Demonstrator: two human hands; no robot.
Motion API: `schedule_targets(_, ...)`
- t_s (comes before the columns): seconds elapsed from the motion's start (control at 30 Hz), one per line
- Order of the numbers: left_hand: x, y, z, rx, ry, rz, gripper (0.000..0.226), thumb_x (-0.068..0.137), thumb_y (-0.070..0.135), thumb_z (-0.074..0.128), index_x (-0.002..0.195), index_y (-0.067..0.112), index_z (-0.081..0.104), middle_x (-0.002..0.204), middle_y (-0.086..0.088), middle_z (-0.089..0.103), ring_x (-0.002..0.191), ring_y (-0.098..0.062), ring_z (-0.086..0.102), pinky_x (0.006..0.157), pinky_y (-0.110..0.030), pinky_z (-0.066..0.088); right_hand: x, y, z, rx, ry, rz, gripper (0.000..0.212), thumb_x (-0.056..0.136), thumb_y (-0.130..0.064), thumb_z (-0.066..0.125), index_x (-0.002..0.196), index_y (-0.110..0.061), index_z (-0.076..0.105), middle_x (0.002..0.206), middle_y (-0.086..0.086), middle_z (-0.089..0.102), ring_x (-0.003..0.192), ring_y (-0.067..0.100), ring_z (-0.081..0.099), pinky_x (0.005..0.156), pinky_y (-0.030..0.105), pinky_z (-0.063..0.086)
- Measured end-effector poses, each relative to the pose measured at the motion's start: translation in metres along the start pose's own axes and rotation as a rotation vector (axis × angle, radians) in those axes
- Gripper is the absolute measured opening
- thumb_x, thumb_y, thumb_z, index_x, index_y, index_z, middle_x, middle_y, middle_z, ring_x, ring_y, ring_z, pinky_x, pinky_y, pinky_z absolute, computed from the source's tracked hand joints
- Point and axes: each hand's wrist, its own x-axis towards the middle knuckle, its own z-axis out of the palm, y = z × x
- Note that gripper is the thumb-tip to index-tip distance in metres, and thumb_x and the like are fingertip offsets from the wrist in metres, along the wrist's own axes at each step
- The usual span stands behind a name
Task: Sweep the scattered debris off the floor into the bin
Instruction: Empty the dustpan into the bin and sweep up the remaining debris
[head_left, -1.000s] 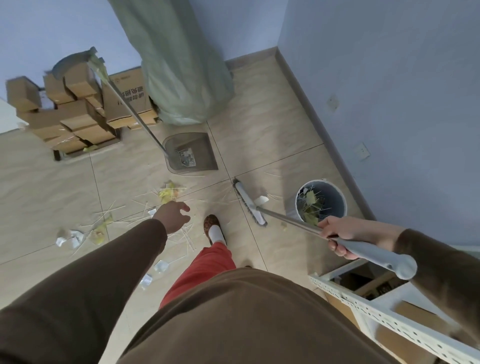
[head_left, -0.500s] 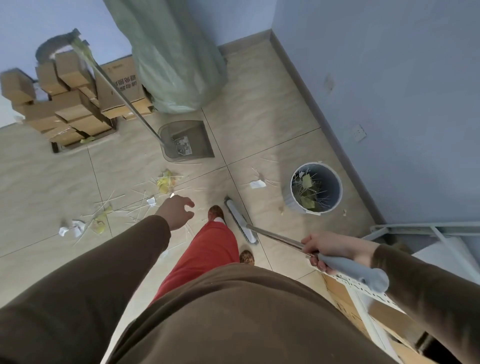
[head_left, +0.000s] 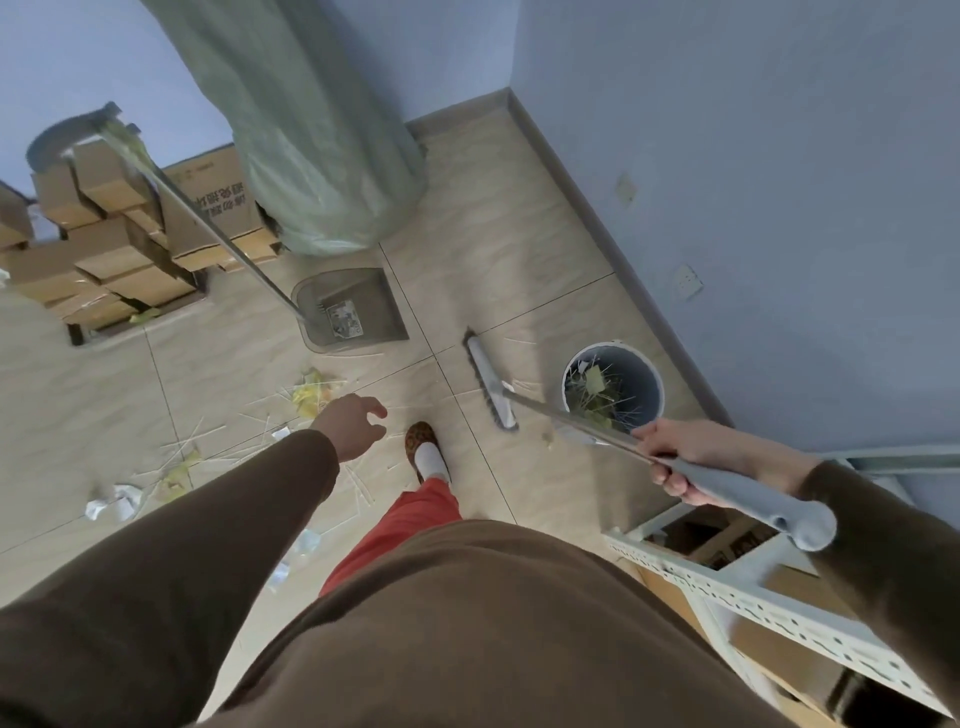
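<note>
We observe the right hand (head_left: 691, 462) with its fingers curled round the grey grip of the broom (head_left: 491, 387), holding it at a slant across the floor (head_left: 519, 249); the broom head rests on the tiles just left of the bin (head_left: 613, 384), near it but apart; the bin stands close to the blue wall (head_left: 753, 156) and holds yellow scraps and thin sticks. We note the left hand (head_left: 350, 423) reaching out over the floor, fingers loosely spread and relaxed, gripping nothing. The debris (head_left: 311, 397) lies scattered on the tiles below and left of that hand: yellow scraps, thin pale sticks and crumpled white paper, the paper furthest left; a few stray sticks lie beside the broom head. The dustpan (head_left: 353, 312) sits on the floor beyond the debris, its long handle rising toward the stacked cardboard boxes (head_left: 104, 249) at upper left; a tall green sack (head_left: 311, 130) stands just behind the dustpan, against the wall. We record one foot in a patterned slipper (head_left: 423, 444) planted between the debris and the broom head; a white metal rack (head_left: 753, 587) occupies the lower right, beneath the right arm.
</note>
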Motion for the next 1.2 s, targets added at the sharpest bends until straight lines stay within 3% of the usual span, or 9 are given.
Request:
schedule_targets(0.2, -0.021, 0.014, 0.01, 0.011, -0.005, -0.008, 0.034, 0.092, 0.026, 0.063, 0.125, 0.022, 0.065, 0.135, -0.009, 0.058, 0.12, -0.029, 0.056, 0.101, -0.04, 0.045, 0.054, -0.03, 0.019, -0.221, 0.285, -0.221, 0.013, 0.098, -0.005, 0.043, 0.108, -0.013, 0.045, 0.07, 0.008, 0.047, 0.045, 0.014, 0.044, 0.036, 0.018, 0.04)
schedule_targets(0.3, -0.039, 0.016, 0.021, 0.005, 0.0, 0.025, 0.033, 0.092, 0.026, 0.063, 0.125, 0.024, 0.065, 0.135, -0.005, 0.058, 0.122, -0.025, 0.055, 0.102, -0.037, 0.043, 0.116, -0.044, 0.02, -0.316, 0.351, -0.259, 0.017, 0.094, -0.005, 0.043, 0.1, -0.021, 0.044, 0.076, 0.01, 0.051, 0.055, 0.02, 0.05, 0.051, 0.028, 0.049)
schedule_targets(0.43, -0.066, 0.009, 0.037, 0.027, -0.01, 0.056, 0.032, 0.092, 0.026, 0.064, 0.124, 0.025, 0.065, 0.133, -0.001, 0.059, 0.122, -0.021, 0.055, 0.105, -0.035, 0.042, 0.17, -0.025, 0.035, -0.319, 0.332, -0.18, 0.048, 0.097, -0.005, 0.038, 0.145, -0.016, 0.038, 0.077, 0.005, 0.048, 0.059, 0.021, 0.051, 0.052, 0.03, 0.046)
schedule_targets(0.63, -0.088, -0.015, 0.057, 0.015, -0.039, 0.029, 0.032, 0.092, 0.027, 0.064, 0.124, 0.025, 0.065, 0.133, -0.002, 0.059, 0.124, -0.021, 0.054, 0.105, -0.032, 0.038, 0.161, 0.078, 0.12, -0.3, 0.36, -0.038, 0.056, 0.089, -0.007, 0.028, 0.14, -0.03, 0.027, 0.096, 0.017, 0.06, 0.07, 0.03, 0.062, 0.061, 0.04, 0.057)
schedule_targets(0.73, -0.094, -0.024, 0.063, 0.003, -0.035, 0.028, 0.031, 0.092, 0.028, 0.064, 0.123, 0.027, 0.065, 0.133, -0.001, 0.06, 0.123, -0.02, 0.054, 0.105, -0.032, 0.039, 0.123, 0.115, 0.16, -0.168, 0.272, -0.031, 0.05, 0.092, -0.009, 0.028, 0.138, -0.028, 0.031, 0.1, 0.013, 0.057, 0.065, 0.024, 0.059, 0.053, 0.032, 0.053)
schedule_targets(0.9, -0.108, -0.033, 0.071, 0.002, -0.049, 0.089, 0.033, 0.092, 0.027, 0.064, 0.125, 0.025, 0.065, 0.134, -0.003, 0.06, 0.124, -0.021, 0.054, 0.105, -0.032, 0.039, 0.065, 0.133, 0.18, 0.034, 0.151, -0.014, 0.034, 0.101, -0.01, 0.037, 0.132, -0.024, 0.042, 0.069, 0.009, 0.048, 0.042, 0.012, 0.044, 0.038, 0.019, 0.039)
schedule_targets(1.07, -0.128, -0.05, 0.083, 0.005, -0.058, 0.136, 0.033, 0.093, 0.027, 0.063, 0.126, 0.023, 0.065, 0.134, -0.005, 0.058, 0.124, -0.024, 0.054, 0.104, -0.033, 0.039, -0.008, 0.169, 0.197, 0.281, 0.099, 0.025, 0.025, 0.103, -0.02, 0.047, 0.126, -0.027, 0.052, 0.066, 0.008, 0.051, 0.04, 0.009, 0.044, 0.038, 0.018, 0.039)
schedule_targets(1.13, -0.135, -0.058, 0.089, -0.003, -0.065, 0.149, 0.032, 0.092, 0.027, 0.063, 0.124, 0.023, 0.066, 0.133, -0.004, 0.059, 0.123, -0.024, 0.054, 0.105, -0.034, 0.039, -0.039, 0.186, 0.205, 0.509, 0.04, 0.092, 0.013, 0.101, -0.025, 0.052, 0.111, -0.02, 0.058, 0.061, 0.007, 0.052, 0.04, 0.011, 0.046, 0.037, 0.018, 0.042)
schedule_targets(1.2, -0.142, -0.065, 0.096, 0.003, -0.081, 0.149, 0.032, 0.091, 0.028, 0.063, 0.123, 0.024, 0.066, 0.132, -0.005, 0.06, 0.123, -0.025, 0.055, 0.106, -0.035, 0.04, -0.066, 0.196, 0.205, 0.784, -0.031, 0.159, 0.028, 0.098, -0.032, 0.056, 0.084, -0.007, 0.057, 0.053, 0.004, 0.05, 0.035, 0.012, 0.047, 0.033, 0.018, 0.044)
